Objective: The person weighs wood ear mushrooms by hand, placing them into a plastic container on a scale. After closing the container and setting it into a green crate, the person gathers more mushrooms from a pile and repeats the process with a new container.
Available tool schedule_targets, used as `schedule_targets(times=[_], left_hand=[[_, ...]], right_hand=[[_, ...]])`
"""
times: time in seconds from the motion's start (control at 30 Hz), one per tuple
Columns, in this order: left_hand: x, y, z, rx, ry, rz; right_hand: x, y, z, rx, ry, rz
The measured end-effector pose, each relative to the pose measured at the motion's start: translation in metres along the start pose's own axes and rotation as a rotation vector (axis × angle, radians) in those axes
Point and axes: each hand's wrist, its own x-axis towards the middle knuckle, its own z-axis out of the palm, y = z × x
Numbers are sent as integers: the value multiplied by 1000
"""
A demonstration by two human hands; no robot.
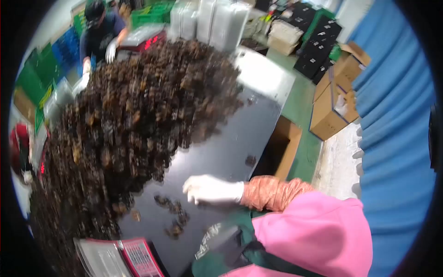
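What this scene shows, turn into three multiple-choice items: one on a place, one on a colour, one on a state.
1. Where is the right hand?
A. On the floor
B. Over the dark table, beside a few loose brown pieces
C. On a shelf

2. What colour is its glove?
A. White
B. Blue
C. Black

3. How is the cardboard box at the table's edge?
A. Taped shut
B. Flattened
C. Open at the top

Answers: 1 B, the hand is above bare tabletop next to the scattered pieces; 2 A, the glove is plainly white against an orange cuff; 3 C, its dark inside shows.
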Motion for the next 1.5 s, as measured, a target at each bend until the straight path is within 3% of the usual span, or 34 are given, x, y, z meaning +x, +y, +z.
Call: schedule_targets(times=[0.03, 0.07, 0.1, 0.27, 0.33, 0.43, 0.57, 0.77, 0.9, 1.1, 1.13, 1.23, 1.43, 1.5], left_hand=[[9, 6, -5, -31, -144, -86], [-4, 12, -10, 19, -166, -196], [7, 65, -40, -30, -54, -165], [5, 96, -69, -89, 62, -97], [10, 121, -72, -172, 108, -100], [19, 170, -62, -399, 0, -71], [16, 211, -15, -385, -145, 141], [-8, 249, 54, -567, -261, -127], [0, 266, 97, -536, -159, 53], [72, 288, 121, -654, -105, 233], [81, 296, 112, -790, -158, 200], [87, 302, 124, -653, -131, 245], [46, 299, 131, -571, 148, 269], [43, 297, 134, -710, 130, 136]], right_hand=[[-4, -13, -9, -15, 33, -67], [-5, -26, -19, -44, 81, 12], [-8, -26, -30, -77, 177, -14], [-28, -11, -87, -210, 532, -85], [-39, -3, -98, -242, 535, -48], [-47, 10, -101, -269, 521, -1], [-56, 18, -101, -443, 462, 72], [-55, 29, -106, -443, 509, 48], [-41, 29, -90, -429, 449, 18], [-31, 24, -77, -390, 401, 10], [-32, 24, -78, -405, 400, 8], [-38, 23, -78, -421, 419, 62], [-42, 33, -73, -371, 391, 113], [-38, 32, -69, -361, 359, 99]])
